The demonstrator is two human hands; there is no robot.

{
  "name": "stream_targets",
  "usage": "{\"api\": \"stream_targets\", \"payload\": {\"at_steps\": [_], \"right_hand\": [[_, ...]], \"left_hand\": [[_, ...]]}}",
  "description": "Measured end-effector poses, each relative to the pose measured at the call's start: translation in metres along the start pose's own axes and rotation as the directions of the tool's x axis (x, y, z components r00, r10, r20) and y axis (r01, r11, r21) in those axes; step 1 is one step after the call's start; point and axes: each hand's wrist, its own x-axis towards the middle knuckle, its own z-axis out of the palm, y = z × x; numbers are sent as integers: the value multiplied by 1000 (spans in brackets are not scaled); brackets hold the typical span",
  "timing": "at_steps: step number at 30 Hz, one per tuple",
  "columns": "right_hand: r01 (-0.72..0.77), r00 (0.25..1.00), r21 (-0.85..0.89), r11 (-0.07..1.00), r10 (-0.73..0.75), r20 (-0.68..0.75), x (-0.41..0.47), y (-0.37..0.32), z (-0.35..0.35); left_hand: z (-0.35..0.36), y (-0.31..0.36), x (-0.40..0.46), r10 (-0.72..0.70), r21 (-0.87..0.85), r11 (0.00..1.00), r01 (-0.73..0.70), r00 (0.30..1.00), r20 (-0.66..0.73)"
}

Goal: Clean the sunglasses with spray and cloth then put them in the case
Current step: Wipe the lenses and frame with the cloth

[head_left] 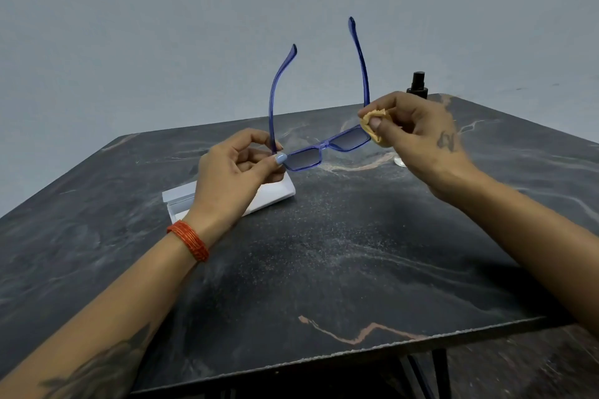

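Tabletop [324,253]: dark marble-look slab with pale and rust veins, chipped-looking near edge, dark legs below. Wall [162,26] behind: plain grey-blue. Sunglasses [319,152], blue frame, held above the tabletop with arms pointing up. Left hand [230,178] pinches the left hinge corner. Right hand [418,136] pinches a tan cloth [372,126] on the right lens. White case [275,194] lies under the left hand, partly hidden. Spray bottle [418,84] stands far right, behind the right hand.
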Motion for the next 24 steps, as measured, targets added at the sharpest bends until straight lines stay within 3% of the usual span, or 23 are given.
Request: {"api": "stream_targets", "payload": {"at_steps": [5,8,11,13,18,24], "right_hand": [[19,999,48,999,-21,50,0,0,-1],[38,997,114,993,-45,56,-2,0,2],[57,997,226,973,-67,38,-3,-2,4],[58,997,308,949,-71,29,-3,-4,4],[35,999,406,913,-48,22,-2,-2,5],[44,996,456,889,-74,47,-3,1,8]], "left_hand": [[-2,-1,2,25,-21,999,-26,998,-52],[-3,1,3,-91,-218,973,75,994,-61],[-6,5,4,-210,-486,853,190,978,13],[-7,7,5,-216,-594,776,214,974,70],[0,8,3,-168,-672,709,211,977,129],[10,7,-1,-236,-719,640,271,960,153]]}}
